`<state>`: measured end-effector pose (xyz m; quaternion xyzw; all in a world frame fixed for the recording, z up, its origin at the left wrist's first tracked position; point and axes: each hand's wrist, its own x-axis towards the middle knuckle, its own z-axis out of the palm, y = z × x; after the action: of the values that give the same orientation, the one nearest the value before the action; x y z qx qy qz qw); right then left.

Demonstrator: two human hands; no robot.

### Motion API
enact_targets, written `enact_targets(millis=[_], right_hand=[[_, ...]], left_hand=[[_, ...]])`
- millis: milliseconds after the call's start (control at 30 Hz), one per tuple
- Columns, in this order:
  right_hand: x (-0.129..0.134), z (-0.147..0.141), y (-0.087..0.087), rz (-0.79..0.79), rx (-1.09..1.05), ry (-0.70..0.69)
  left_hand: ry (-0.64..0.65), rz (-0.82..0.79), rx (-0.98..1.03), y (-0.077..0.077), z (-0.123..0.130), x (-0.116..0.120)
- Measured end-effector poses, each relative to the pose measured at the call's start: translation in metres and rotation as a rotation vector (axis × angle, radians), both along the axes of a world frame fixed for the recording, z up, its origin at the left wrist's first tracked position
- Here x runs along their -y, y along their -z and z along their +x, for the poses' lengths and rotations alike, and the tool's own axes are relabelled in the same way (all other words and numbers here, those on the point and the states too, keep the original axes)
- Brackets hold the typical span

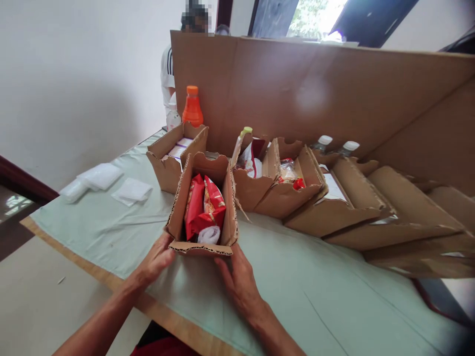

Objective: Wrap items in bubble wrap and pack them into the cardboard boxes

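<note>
Okay so left hand (160, 257) and right hand (243, 283) are apart, each holding a near corner of the open cardboard bin (203, 248), its long axis running away, neither clearly nearer.

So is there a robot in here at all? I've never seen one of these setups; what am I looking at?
No robot: this one picture comes from a camera worn on a person's head, looking forward and down. The left hand and right hand hold the near end of an open cardboard box; in it are red packets and a small whitish bundle. On the pale green cloth are white plastic packs, more boxes and an orange bottle. Behind stands a tall cardboard panel, with another person partly hidden beyond.
</note>
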<state>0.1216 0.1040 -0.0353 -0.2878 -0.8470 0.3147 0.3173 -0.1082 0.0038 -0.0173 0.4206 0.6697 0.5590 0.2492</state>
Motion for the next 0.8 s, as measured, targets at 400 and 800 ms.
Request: enact_targets(millis=[400, 800], right_hand=[[-0.058, -0.028, 0.021, 0.092, 0.038, 0.108], [-0.057, -0.022, 0.022, 0.084, 0.051, 0.09]], left_hand=[[-0.179, -0.36, -0.437, -0.018, -0.024, -0.096], [-0.227, -0.371, -0.451, 0.003, -0.018, -0.124]])
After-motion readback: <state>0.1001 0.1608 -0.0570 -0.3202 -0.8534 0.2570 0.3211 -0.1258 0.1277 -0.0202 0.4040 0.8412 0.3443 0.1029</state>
